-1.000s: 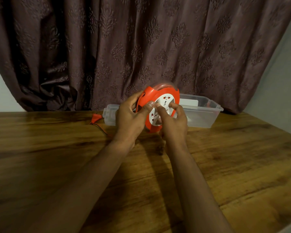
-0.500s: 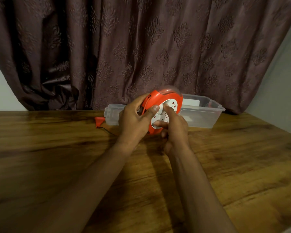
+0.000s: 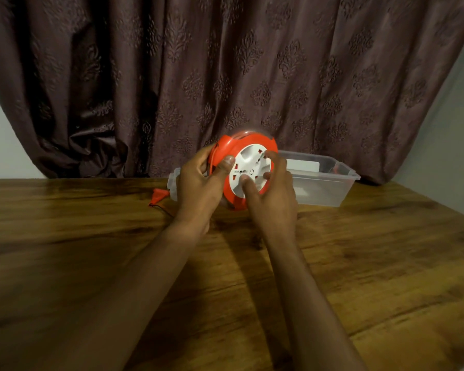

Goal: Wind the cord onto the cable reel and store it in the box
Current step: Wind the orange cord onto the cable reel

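Note:
An orange cable reel [image 3: 232, 148] with a white socket face [image 3: 248, 167] is held upright above the wooden table [image 3: 91, 250]. My left hand [image 3: 198, 183] grips its left rim, thumb on the front. My right hand [image 3: 272, 195] has thumb and fingers on the white face. A thin dark cord [image 3: 162, 209] trails left along the table to an orange plug [image 3: 158, 197]. The clear plastic box [image 3: 330, 188] stands just behind the reel, with its lid off and its left part hidden by my hands.
A dark patterned curtain [image 3: 225, 76] hangs right behind the table's far edge. A white object [image 3: 306, 165] lies inside the box. Pale wall shows at both sides.
My right hand has shifted round the white face, fingers now at its right edge and thumb at the bottom. The reel sits slightly higher and more face-on. The plug has stayed about where it was.

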